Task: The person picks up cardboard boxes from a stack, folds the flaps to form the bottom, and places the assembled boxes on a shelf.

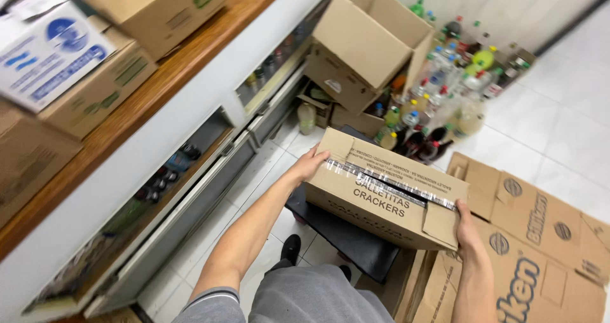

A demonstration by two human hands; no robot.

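Grey trousers [311,297] fill the bottom edge, nearest of all, with a black shoe [291,247] on the white tiled floor [559,138] beyond them. Both bare forearms reach out to a taped brown cardboard box [381,192], held up off the floor. The left hand [309,164] presses flat against the box's left end, fingers together along the cardboard. The right hand [467,233] grips the box's near right corner, fingers curled under or behind it where they cannot be seen.

Directly below the box sits a low black stand [356,243]. To the right of the box lie flattened brown cartons [540,259], overlapping on the floor. Beyond the box, an open empty carton [365,43] rests tilted on top of other boxes, and just past it a crowd of plastic bottles [445,88] stands against the wall. To the left of the box runs a long white counter cooler [190,145] with glass sliding doors; on its wooden top stand more cardboard boxes [101,88].
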